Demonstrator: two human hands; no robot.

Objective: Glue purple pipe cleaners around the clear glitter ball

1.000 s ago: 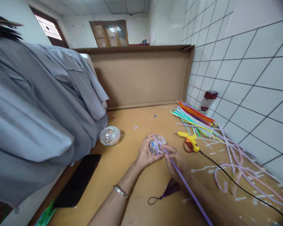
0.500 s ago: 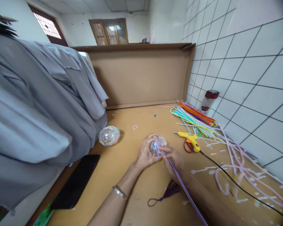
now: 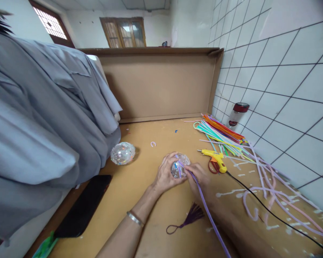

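My left hand (image 3: pixel 167 172) is wrapped round the left side of a clear, speckled ball (image 3: pixel 183 159) above the tan table. Purple strips show across the ball's front. At its right side, my right hand (image 3: pixel 199 175) pinches a long purple pipe cleaner (image 3: pixel 210 217), which trails down to the bottom edge of the view. A second clear ball (image 3: pixel 123 153) rests on the table to the left. Below my hands lies a dark purple tassel (image 3: pixel 190 217) with a loop.
A yellow glue gun (image 3: pixel 214 158) and red-handled scissors (image 3: pixel 213 166) lie at the right, near colourful pipe cleaners (image 3: pixel 218 134) and a jar (image 3: pixel 238 114). A black phone-like slab (image 3: pixel 83 208) lies left. Cardboard (image 3: pixel 164 84) stands behind.
My right hand has shifted slightly at the ball, and the trailing purple pipe cleaner has moved a little left. More of the tassel shows. The whole view has shifted slightly.
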